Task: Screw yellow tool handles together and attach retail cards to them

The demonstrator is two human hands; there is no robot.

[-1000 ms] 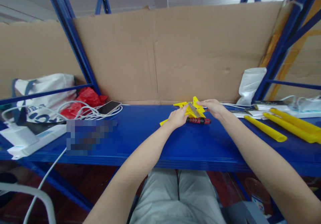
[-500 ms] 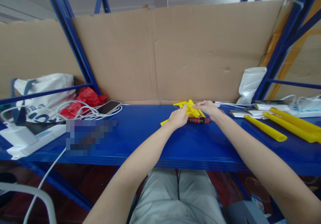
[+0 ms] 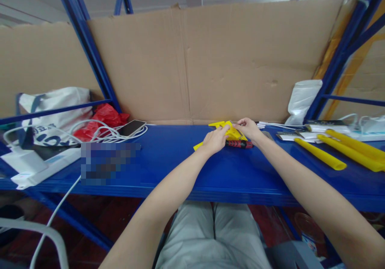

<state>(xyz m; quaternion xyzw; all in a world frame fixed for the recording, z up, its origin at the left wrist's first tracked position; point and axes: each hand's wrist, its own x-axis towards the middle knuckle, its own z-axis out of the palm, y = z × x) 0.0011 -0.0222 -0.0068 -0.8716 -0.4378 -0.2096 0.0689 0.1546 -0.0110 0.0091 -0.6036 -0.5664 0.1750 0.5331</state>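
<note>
Near the back of the blue table (image 3: 168,168), several yellow plastic pieces (image 3: 236,134) lie close together between my hands. My left hand (image 3: 215,139) has its fingers closed on one of these pieces. At the right side of the pieces is my right hand (image 3: 248,128), its thumb and fingertips pinched together; whatever they hold is too small to make out. A red and black screwdriver handle (image 3: 240,144) lies in front of the yellow pieces, between the two hands.
Yellow tubes (image 3: 320,153), small boxes and a white pouch (image 3: 303,102) are at the right. At the left are a phone (image 3: 132,128), white cables, a red bag (image 3: 105,118), a white cloth bag (image 3: 60,112) and a power strip (image 3: 57,166). Cardboard (image 3: 240,64) stands behind.
My right fingertips have lifted slightly and come away from the top of the yellow pieces. My left hand stays on them, almost unmoved. The view has shifted slightly.
</note>
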